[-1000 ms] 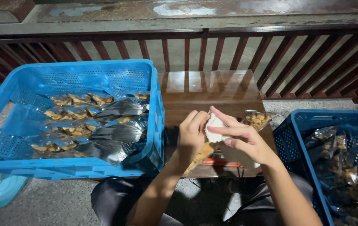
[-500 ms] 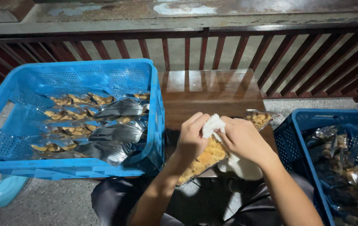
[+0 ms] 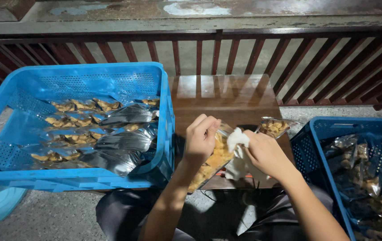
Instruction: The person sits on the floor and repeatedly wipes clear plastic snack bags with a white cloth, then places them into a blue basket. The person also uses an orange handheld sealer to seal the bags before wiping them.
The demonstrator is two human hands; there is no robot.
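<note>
My right hand [image 3: 267,154] has slid the cloth [image 3: 238,156] up the snack bag [image 3: 211,163], fingers clamped on it. Left hand [image 3: 200,138] pinches the bag's top, over the tabletop [image 3: 222,96]; blue crate [image 3: 12,89] at nine o'clock.
</note>
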